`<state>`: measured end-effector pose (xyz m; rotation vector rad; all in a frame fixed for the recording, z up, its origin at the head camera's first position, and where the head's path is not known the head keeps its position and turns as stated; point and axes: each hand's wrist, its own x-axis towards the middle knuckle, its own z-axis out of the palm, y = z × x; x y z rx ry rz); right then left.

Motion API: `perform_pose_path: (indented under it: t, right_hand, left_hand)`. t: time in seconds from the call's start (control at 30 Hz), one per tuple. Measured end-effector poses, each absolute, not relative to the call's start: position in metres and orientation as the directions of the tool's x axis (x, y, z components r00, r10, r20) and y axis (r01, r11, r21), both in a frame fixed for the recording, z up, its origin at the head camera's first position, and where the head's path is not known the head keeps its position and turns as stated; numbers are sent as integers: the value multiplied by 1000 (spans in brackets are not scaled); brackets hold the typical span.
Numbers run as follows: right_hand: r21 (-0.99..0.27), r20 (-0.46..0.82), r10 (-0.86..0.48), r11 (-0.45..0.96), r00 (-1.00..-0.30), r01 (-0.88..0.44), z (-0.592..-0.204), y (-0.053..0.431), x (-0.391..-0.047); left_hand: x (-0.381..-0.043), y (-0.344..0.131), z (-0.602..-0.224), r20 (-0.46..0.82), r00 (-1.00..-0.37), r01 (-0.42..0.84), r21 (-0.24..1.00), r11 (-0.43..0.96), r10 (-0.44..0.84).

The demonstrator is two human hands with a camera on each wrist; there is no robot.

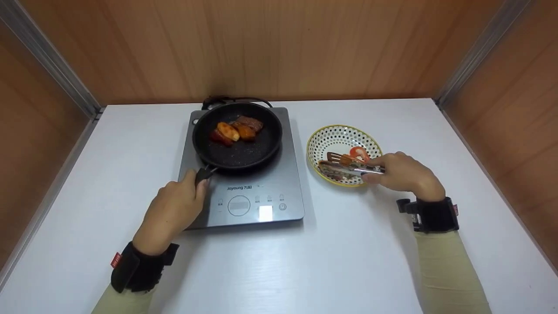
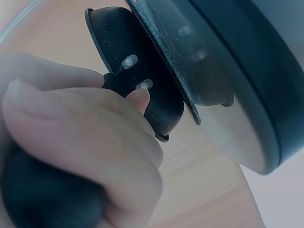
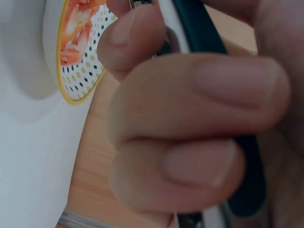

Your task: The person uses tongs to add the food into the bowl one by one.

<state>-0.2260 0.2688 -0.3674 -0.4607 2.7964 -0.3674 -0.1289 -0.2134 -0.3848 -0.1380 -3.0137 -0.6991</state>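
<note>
the left hand (image 1: 174,209) has its fingers curled round the handle (image 1: 203,174) of a black frying pan (image 1: 244,156), and in the left wrist view the dark end of the grip pokes out from the curl while two pale rivets (image 2: 129,61) sit just past the fingers. the pan lies straight ahead of those fingers, on a silver cooktop (image 1: 279,183) whose printed controls are to the right of the left hand. farther from the fingers, in the far half of the pan, several pieces of food lie close together — a yellow-orange piece (image 1: 228,131), a dark red one (image 1: 220,138) and a brown one (image 1: 252,123). the right hand (image 1: 403,172) holds a pair of tongs (image 1: 359,169), its fingers wrapped round the silver and dark arms. the tongs point leftward from the fingertips, their brown slotted end (image 1: 335,157) over a dotted dish (image 1: 324,138) with a yellow rim; whether they pinch any food is hard to tell. just beyond the right fingertips a red tomato slice (image 1: 358,152) rests in the dish, which stands on the white table (image 1: 348,261) between the fingers and the cooktop.
</note>
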Motion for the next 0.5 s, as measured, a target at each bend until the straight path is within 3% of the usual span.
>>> perform_pose_path:
  t: [0.5]
  right_hand:
    - [-263,-225,-350,920,-909,-289,-362,269,-220]
  left_hand:
    - [-128,-214,-384,35,-997,72,445,893,63]
